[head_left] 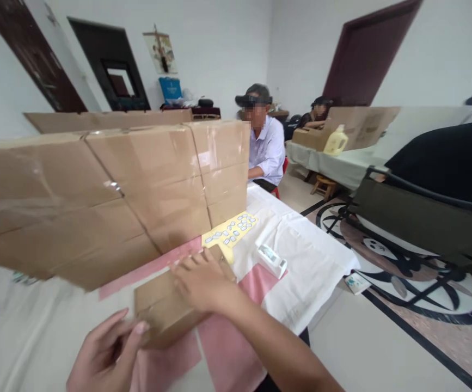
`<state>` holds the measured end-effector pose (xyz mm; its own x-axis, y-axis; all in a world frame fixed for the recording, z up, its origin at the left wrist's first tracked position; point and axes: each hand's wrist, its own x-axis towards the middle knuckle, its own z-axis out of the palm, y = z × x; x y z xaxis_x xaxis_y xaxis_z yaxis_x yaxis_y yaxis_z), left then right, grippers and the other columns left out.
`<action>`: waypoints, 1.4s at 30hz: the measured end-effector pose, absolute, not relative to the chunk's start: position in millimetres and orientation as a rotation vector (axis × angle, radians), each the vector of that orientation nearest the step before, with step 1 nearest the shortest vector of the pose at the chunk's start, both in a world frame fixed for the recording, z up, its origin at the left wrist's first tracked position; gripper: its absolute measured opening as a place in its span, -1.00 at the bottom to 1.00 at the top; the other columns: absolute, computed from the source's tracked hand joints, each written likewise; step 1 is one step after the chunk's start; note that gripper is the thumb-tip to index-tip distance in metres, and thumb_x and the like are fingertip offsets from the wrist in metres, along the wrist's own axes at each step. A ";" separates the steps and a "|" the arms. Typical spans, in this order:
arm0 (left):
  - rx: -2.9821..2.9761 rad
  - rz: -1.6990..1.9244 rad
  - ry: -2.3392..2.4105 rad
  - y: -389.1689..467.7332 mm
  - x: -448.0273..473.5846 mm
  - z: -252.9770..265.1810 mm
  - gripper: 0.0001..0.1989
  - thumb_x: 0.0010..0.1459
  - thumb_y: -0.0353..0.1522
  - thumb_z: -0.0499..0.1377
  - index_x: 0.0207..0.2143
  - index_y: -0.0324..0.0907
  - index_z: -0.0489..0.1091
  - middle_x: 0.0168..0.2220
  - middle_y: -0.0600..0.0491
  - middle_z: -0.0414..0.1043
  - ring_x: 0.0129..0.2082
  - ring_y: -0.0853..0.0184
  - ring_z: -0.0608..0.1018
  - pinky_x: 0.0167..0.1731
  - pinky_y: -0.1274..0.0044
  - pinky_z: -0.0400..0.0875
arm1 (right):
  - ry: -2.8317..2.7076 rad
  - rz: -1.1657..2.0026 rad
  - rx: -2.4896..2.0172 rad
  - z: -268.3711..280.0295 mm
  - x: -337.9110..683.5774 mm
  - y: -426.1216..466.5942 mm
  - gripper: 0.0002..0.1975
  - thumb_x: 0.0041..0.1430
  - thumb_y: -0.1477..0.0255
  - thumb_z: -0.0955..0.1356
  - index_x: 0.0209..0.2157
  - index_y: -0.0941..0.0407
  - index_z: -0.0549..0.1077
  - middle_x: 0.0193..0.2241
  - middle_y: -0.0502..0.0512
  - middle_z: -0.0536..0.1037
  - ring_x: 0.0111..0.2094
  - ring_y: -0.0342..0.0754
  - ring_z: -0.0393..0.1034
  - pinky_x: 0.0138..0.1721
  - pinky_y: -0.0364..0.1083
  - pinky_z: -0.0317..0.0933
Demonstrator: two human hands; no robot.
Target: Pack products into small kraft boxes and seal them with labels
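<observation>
A small closed cardboard box point(158, 305) lies on the cloth-covered table in front of me. My right hand point(203, 280) rests on its top, palm down, fingers stretched toward the far edge. At the box's near left corner is my left hand point(105, 351), its thumb and forefinger pinched together against the cardboard and the other fingers curled. Beyond the box, a yellow sheet point(223, 233) bears several small pale pieces with dark outlines. Pink cloth or paper point(227, 348) shows beneath the box. To the right stands a small white carton point(271, 261).
A tall wall of taped cardboard point(162, 190) crosses the table's far side. Behind it sits a person in a light shirt point(270, 147). Another carton point(357, 283) lies past the table's right corner. A dark folding chair point(423, 218) with a person in it is at right.
</observation>
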<state>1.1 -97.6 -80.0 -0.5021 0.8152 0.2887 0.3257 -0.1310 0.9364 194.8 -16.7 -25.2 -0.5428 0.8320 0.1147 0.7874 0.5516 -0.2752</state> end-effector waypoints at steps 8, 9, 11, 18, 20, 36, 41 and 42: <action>1.369 1.598 1.670 -109.3 -16.9 -50.3 -0.57 0.03 -0.15 0.38 -0.06 -0.06 0.43 -0.42 0.12 0.55 -0.39 0.36 0.49 -0.36 0.53 0.36 | -2.555 0.445 -1.358 -12.7 195.4 -15.8 -0.54 0.46 0.32 0.10 0.28 -0.12 0.33 0.17 0.15 0.43 0.21 0.19 0.22 0.31 0.34 -0.13; 1.390 1.532 1.657 -109.4 -18.3 -47.9 -0.56 0.05 -0.13 0.36 -0.05 -0.06 0.42 -0.41 0.11 0.56 -0.39 0.35 0.49 -0.36 0.53 0.35 | -2.549 0.436 -1.354 -13.3 195.4 -15.8 -0.54 0.46 0.32 0.11 0.28 -0.13 0.33 0.17 0.15 0.44 0.20 0.18 0.21 0.31 0.33 -0.13; 1.425 1.374 1.640 -107.9 -20.9 -43.7 -0.55 0.07 -0.10 0.34 -0.03 -0.05 0.39 -0.38 0.09 0.58 -0.39 0.33 0.48 -0.37 0.51 0.33 | -2.545 0.406 -1.338 -16.4 195.3 -15.7 -0.54 0.46 0.32 0.12 0.29 -0.12 0.32 0.16 0.15 0.44 0.19 0.18 0.21 0.29 0.31 -0.11; 1.597 1.039 1.590 -90.1 -26.2 -26.5 -0.59 0.14 -0.09 0.28 0.00 0.00 0.36 -0.30 0.11 0.59 -0.37 0.32 0.45 -0.32 0.47 0.26 | -2.544 0.338 -1.330 -24.1 194.9 -16.2 -0.55 0.46 0.33 0.13 0.28 -0.07 0.34 0.14 0.17 0.45 0.17 0.19 0.21 0.29 0.29 -0.12; 1.665 0.937 1.580 -84.4 -25.2 -18.3 -0.60 0.16 -0.12 0.26 0.01 0.01 0.36 -0.29 0.11 0.59 -0.34 0.31 0.46 -0.32 0.46 0.25 | -2.535 0.350 -1.332 -24.1 194.8 -16.8 -0.54 0.46 0.32 0.12 0.29 -0.05 0.34 0.16 0.17 0.44 0.19 0.19 0.20 0.30 0.29 -0.13; 1.706 0.834 1.583 -70.4 -18.2 -15.2 -0.62 0.09 -0.18 0.27 -0.05 -0.06 0.37 -0.32 0.09 0.59 -0.22 0.21 0.61 -0.28 0.44 0.37 | -2.492 0.353 -1.324 -28.4 195.1 -18.4 -0.52 0.45 0.31 0.10 0.30 -0.02 0.32 0.24 0.18 0.38 0.29 0.20 0.11 0.34 0.32 -0.27; 1.616 0.829 1.535 -68.3 -17.2 -12.1 -0.60 0.04 -0.19 0.32 -0.08 -0.08 0.39 -0.29 0.07 0.57 -0.19 0.21 0.61 -0.28 0.44 0.38 | -2.474 0.366 -1.341 -25.5 195.5 -22.7 -0.52 0.45 0.34 0.11 0.30 -0.02 0.32 0.25 0.17 0.38 0.30 0.16 0.12 0.35 0.28 -0.28; 1.612 0.828 1.521 -68.2 -16.4 -11.1 -0.60 0.02 -0.19 0.33 -0.09 -0.10 0.39 -0.28 0.06 0.57 -0.20 0.21 0.60 -0.27 0.44 0.39 | -2.469 0.366 -1.345 -25.3 195.6 -23.6 -0.52 0.45 0.34 0.11 0.30 -0.02 0.32 0.25 0.17 0.38 0.30 0.16 0.11 0.35 0.28 -0.29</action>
